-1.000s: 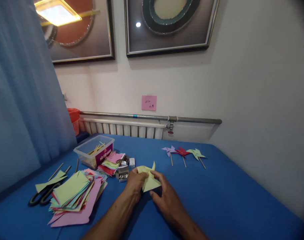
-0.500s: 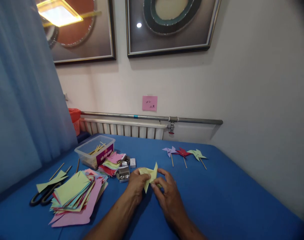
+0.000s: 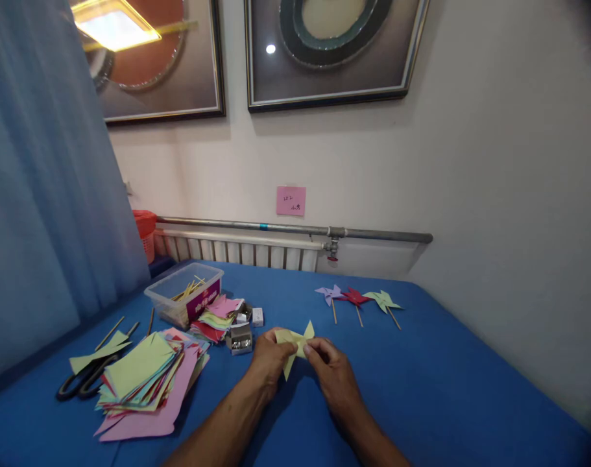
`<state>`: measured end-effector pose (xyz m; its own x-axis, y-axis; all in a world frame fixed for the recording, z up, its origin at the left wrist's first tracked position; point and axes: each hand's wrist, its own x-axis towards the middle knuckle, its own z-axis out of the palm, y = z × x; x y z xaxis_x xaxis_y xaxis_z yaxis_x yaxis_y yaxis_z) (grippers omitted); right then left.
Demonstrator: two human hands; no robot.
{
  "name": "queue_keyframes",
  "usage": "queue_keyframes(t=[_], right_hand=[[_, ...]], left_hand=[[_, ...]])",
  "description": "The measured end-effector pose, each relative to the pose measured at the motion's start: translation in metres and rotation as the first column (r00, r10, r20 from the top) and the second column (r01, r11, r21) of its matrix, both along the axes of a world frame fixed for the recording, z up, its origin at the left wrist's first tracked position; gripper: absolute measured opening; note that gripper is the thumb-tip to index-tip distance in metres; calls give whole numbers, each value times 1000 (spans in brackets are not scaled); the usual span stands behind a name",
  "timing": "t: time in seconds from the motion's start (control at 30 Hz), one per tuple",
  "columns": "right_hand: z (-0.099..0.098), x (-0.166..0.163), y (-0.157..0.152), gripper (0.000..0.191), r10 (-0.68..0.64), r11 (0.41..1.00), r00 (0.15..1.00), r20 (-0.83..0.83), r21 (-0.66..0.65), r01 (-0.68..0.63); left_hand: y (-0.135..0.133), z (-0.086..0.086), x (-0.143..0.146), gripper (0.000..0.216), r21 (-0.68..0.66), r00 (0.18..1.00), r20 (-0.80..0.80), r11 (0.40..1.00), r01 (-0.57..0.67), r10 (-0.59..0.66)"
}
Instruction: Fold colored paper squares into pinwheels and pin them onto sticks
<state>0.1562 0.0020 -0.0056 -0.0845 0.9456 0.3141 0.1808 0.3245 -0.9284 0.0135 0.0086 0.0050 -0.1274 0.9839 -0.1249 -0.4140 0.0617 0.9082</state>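
Between my hands, above the blue tabletop, is a pale yellow paper pinwheel (image 3: 299, 336) with folded, pointed blades and no stick visible on it. My left hand (image 3: 270, 355) is closed on its left side, thumb pressed near the centre. My right hand (image 3: 330, 366) pinches the right side with thumb and fingertips. The paper's middle is partly hidden by my thumbs. Just left of my left hand stands a small open box of metal pins (image 3: 241, 340). Beyond my right hand lie three pinwheels on sticks: purple (image 3: 329, 294), red (image 3: 356, 297) and pale green (image 3: 383, 301).
A stack of coloured paper (image 3: 139, 370) lies at left, beside black-handled scissors (image 3: 88, 383). Behind it are a clear plastic tub (image 3: 166, 299) of wooden sticks and a smaller pile of cut paper (image 3: 217, 318). A radiator (image 3: 237, 251) and wall border the table's far side.
My right hand has shifted slightly right and drawn its fingers in to pinch the paper's right side. The yellow pinwheel has moved a little right, its upper blade now leaning differently.
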Motion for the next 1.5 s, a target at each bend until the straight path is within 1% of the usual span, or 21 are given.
queue_keyframes(t=[0.17, 0.27, 0.47, 0.67, 0.77, 0.87, 0.97, 1.0, 1.1, 1.13, 1.17, 1.23, 1.3, 1.4, 1.5], right_hand=[[4, -1, -3, 33, 39, 999, 999, 38, -12, -38], [3, -1, -3, 31, 51, 999, 998, 27, -18, -51], [-4, -1, 1, 27, 15, 1000, 1000, 10, -25, -14], [-5, 0, 1, 27, -12, 1000, 1000, 28, 17, 11], [-5, -1, 1, 25, -15, 1000, 1000, 13, 12, 15], [-5, -2, 1, 23, -10, 1000, 999, -39, -13, 10], [-3, -4, 1, 24, -14, 996, 989, -147, -94, 0], [-2, -5, 1, 29, -31, 992, 979, -200, -127, 5], [-1, -7, 4, 62, -73, 982, 931, -356, -191, 4], [-1, -6, 5, 66, -62, 979, 922, -382, -203, -18], [-3, -6, 7, 64, -36, 976, 919, -392, -214, -52], [-7, -4, 12, 52, 31, 963, 921, -387, -235, -132], [-13, -3, 15, 47, 68, 950, 920, -385, -258, -178], [-20, -2, 17, 49, 49, 945, 916, -398, -279, -171], [-20, 0, 16, 45, 24, 946, 919, -393, -288, -148]], left_hand=[[-2, 3, 1, 26, -1, 1000, -16, 1000, 10, -10], [-3, 3, 1, 26, 6, 999, -30, 1000, 24, -23], [-4, 0, 2, 26, 16, 999, -38, 999, 36, -35], [-4, 1, 3, 26, 7, 999, -24, 999, 41, -41], [-4, 2, 3, 26, 4, 999, -9, 999, 50, -50], [-6, 2, 3, 27, 6, 998, 15, 998, 61, -61], [-7, 4, 4, 28, 6, 997, 36, 997, 72, -72], [-7, 5, 4, 28, 5, 996, 39, 997, 77, -77], [-7, 5, 5, 28, 2, 994, 48, 995, 96, -96], [-7, 4, 5, 28, 2, 994, 51, 995, 99, -99], [-7, 4, 4, 29, 3, 993, 55, 995, 102, -102], [-6, 2, 3, 31, 3, 993, 62, 995, 102, -102], [-5, 0, 2, 32, 4, 993, 60, 994, 106, -106], [-5, -1, 1, 30, 7, 992, 40, 993, 120, -120], [-5, 0, 1, 28, 2, 991, 20, 991, 133, -133]])
